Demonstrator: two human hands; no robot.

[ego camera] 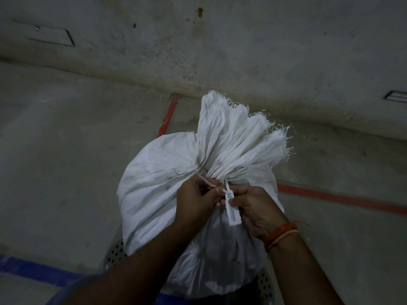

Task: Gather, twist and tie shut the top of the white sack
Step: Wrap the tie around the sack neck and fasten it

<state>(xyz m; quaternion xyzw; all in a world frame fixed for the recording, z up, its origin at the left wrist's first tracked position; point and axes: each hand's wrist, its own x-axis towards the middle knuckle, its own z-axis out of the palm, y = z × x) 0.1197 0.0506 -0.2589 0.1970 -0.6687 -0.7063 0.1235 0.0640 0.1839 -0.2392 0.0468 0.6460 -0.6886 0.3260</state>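
**Desk:** White woven plastic fills the middle of the shot. How many sacks?

**Photographer:** One full white woven sack [158, 179], standing upright on a grey concrete floor [66, 150] close to a stained grey wall [220, 40]. Its top is gathered into one pleated neck, and the frayed open edge [246, 130] fans up and away from the camera.

**Desk:** And what closes it?

**Photographer:** One thin white plastic seal strap [203, 180] loops round the neck. One flat white printed tag [231, 209] hangs from it, between the two hands.

**Desk:** Both hands in frame?

**Photographer:** Two bare forearms reach in from the bottom edge and meet just below the neck. The left hand [193, 203] is curled, fingers pinching the loose run of the strap. The right hand [257, 210] is also closed, thumb and fingers gripping the upper part of the tag, with its lower end sticking out below. Both hands rest against the sack's bulge.

**Desk:** Anything on the wrists?

**Photographer:** One band of orange and pale threads [280, 234] on the right wrist.

**Desk:** Floor markings?

**Photographer:** Two red painted lines [341, 198], one running back toward the wall on the left of the sack, one running off to the right. One blue painted stripe [33, 269] crosses the lower left corner. A perforated metal surface [116, 254] shows under the sack's base; I cannot tell what it belongs to.
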